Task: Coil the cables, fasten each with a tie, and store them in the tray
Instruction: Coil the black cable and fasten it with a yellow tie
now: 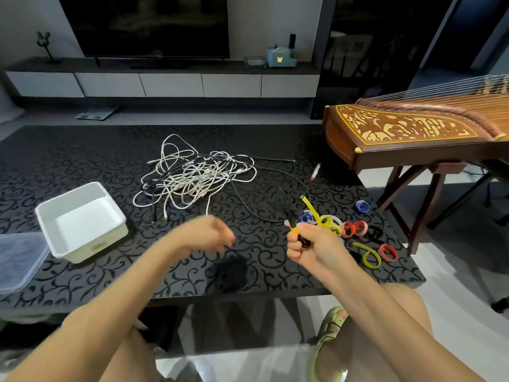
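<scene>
1. Over on the left, the white tray [82,221] is sitting on the patterned table [68,161], near its edge.
2. Farther back, mid-table, the cables [190,175] are lying in one white-and-dark tangle.
3. The left hand [203,235] is hovering above the near table, badly blurred; whether its fingers are grasping anything, I cannot tell.
4. The right hand [308,244] is clenching its fingers round a black cable [278,219], with a yellow tie [316,213] sticking up from the grip.
5. Just right of it, loose ties [358,230] are lying scattered.
</scene>
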{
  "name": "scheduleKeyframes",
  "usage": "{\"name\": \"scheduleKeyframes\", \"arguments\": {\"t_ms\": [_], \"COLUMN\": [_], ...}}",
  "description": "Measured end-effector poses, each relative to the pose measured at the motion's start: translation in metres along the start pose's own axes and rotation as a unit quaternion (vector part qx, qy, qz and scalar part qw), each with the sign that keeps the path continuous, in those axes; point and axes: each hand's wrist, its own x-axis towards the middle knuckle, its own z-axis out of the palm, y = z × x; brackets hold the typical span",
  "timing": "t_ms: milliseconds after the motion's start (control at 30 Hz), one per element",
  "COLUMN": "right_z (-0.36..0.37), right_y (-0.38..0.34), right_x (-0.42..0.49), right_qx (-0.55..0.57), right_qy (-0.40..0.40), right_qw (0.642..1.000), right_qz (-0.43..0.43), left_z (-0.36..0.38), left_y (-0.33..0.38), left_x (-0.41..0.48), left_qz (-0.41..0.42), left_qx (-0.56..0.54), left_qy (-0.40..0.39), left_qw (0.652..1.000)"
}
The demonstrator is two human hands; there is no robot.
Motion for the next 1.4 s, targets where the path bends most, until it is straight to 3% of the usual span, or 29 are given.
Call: {"name": "scheduleKeyframes", "arguments": {"t_ms": [67,133,233,333,367,500,600,700,800,900,967,1000,1067,1133,1200,1300,1367,1400], "right_z": [0.005,0.010,0.014,0.012,0.010,0.004,-0.001,-0.005,-0.014,-0.031,-0.050,-0.060,-0.075,-0.078,-0.076,-0.075,-0.079,-0.083], "right_y": [0.001,0.007,0.021,0.033,0.036,0.040,0.043,0.048,0.043,0.018,-0.004,-0.013,-0.022,-0.020,-0.012,-0.006,-0.009,-0.010], "right_x": [0.005,0.005,0.000,-0.007,-0.008,-0.006,-0.006,-0.004,0.001,0.015,0.034,0.046,0.069,0.085,0.096,0.104,0.108,0.109], "right_qx": [0.055,0.029,-0.063,-0.125,-0.136,-0.199,-0.304,-0.339,-0.364,-0.336,-0.332,-0.394,-0.591,-0.734,-0.797,-0.811,-0.780,-0.750], "right_qy": [-0.005,-0.019,-0.030,-0.041,-0.048,-0.065,-0.063,-0.052,-0.073,-0.058,0.072,0.156,0.277,0.295,0.273,0.289,0.311,0.320], "right_qw": [0.996,0.996,0.994,0.989,0.987,0.977,0.950,0.938,0.927,0.938,0.931,0.891,0.745,0.608,0.538,0.508,0.539,0.574], "right_qz": [0.068,0.085,0.080,0.069,0.068,0.045,-0.016,-0.047,-0.057,-0.070,-0.135,-0.163,-0.138,-0.066,-0.034,-0.041,-0.061,-0.073], "left_z": [0.033,0.055,0.066,0.064,0.062,0.063,0.061,0.061,0.065,0.056,0.045,0.040,0.035,0.036,0.041,0.047,0.050,0.051], "left_y": [-0.003,0.005,0.024,0.035,0.037,0.040,0.045,0.049,0.057,0.065,0.070,0.074,0.081,0.086,0.089,0.090,0.087,0.086], "left_x": [0.002,0.008,0.020,0.031,0.032,0.038,0.042,0.046,0.050,0.056,0.061,0.062,0.065,0.067,0.070,0.076,0.084,0.089], "left_qz": [0.002,0.034,0.055,0.024,0.019,-0.002,-0.031,-0.022,-0.024,-0.022,-0.012,-0.008,-0.004,-0.006,-0.011,-0.023,-0.034,-0.042], "left_qx": [-0.067,-0.254,-0.499,-0.648,-0.662,-0.654,-0.691,-0.703,-0.735,-0.708,-0.659,-0.631,-0.566,-0.491,-0.434,-0.408,-0.402,-0.404], "left_qy": [-0.116,-0.180,-0.164,-0.111,-0.100,-0.081,-0.062,-0.038,-0.031,-0.008,0.012,0.020,0.044,0.071,0.079,0.071,0.062,0.054], "left_qw": [0.991,0.950,0.849,0.753,0.742,0.752,0.719,0.710,0.677,0.706,0.752,0.776,0.823,0.868,0.897,0.910,0.913,0.912]}}
